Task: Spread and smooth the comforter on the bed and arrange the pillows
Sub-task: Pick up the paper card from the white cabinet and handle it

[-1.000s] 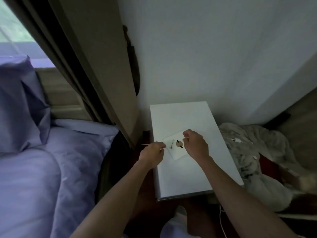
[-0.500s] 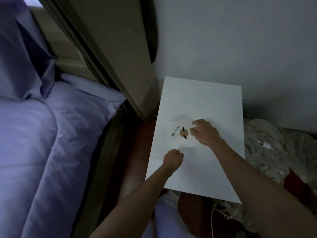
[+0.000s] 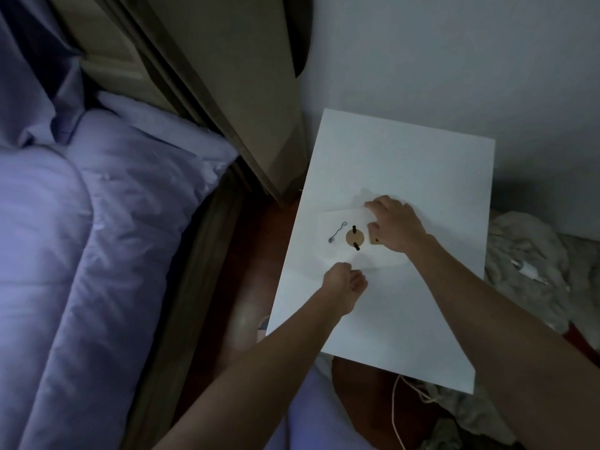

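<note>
The lavender comforter (image 3: 97, 222) lies rumpled on the bed at the left, with a lavender pillow (image 3: 32, 76) propped behind it. Both my hands are off the bed, over a white nightstand (image 3: 406, 157). My right hand (image 3: 396, 225) pinches a small tan square piece (image 3: 375, 241) lying on a white sheet (image 3: 334, 219). My left hand (image 3: 344, 285) is a closed fist at the sheet's near edge; whether it grips anything is hidden. A round tan disc with black pegs (image 3: 354, 237) and a small wire hook (image 3: 334, 233) also rest on the sheet.
A beige curtain (image 3: 233, 76) hangs between the bed and the nightstand. A pile of grey fabric (image 3: 526, 248) with a white charger plug (image 3: 526, 271) lies to the right. A white cable (image 3: 397, 410) trails on the reddish floor below the nightstand.
My view has tilted down and moved closer to the nightstand. My left hand has slid from the sheet's left corner to its near edge. My right hand stays on the small items.
</note>
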Available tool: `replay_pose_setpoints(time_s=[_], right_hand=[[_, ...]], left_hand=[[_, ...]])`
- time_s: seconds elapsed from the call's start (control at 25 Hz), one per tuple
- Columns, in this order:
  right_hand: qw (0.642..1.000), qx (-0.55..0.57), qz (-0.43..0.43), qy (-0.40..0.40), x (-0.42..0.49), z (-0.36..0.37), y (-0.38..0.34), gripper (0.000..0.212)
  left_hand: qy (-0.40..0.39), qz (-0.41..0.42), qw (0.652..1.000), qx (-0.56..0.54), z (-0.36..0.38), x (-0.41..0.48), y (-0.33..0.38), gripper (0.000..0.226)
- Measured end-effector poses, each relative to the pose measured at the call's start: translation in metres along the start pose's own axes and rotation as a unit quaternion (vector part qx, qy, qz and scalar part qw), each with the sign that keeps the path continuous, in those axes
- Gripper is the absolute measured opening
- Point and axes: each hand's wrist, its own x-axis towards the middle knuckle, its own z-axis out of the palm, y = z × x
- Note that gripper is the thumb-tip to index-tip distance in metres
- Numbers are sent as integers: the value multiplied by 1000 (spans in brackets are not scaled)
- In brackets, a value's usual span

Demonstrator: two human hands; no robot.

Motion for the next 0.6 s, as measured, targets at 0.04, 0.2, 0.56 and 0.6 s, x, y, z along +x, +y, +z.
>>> replay_pose_setpoints(time_s=[0.04,0.2,0.56,0.6], right_hand=[[1000,6,0,4,0,0,-1,52],[999,7,34,3,-2,-1,-3,44],[940,300,157,49,-50,2,-4,21],[921,344,165,73,-57,-2,-6,23]], left_hand=[[12,2,1000,-16,3,-1,0,22],[32,9,999,-36,7,-2,-3,21],[55,82,973,208,-18,-5,18,42],[57,106,968,220,-18,-12,23,40]])
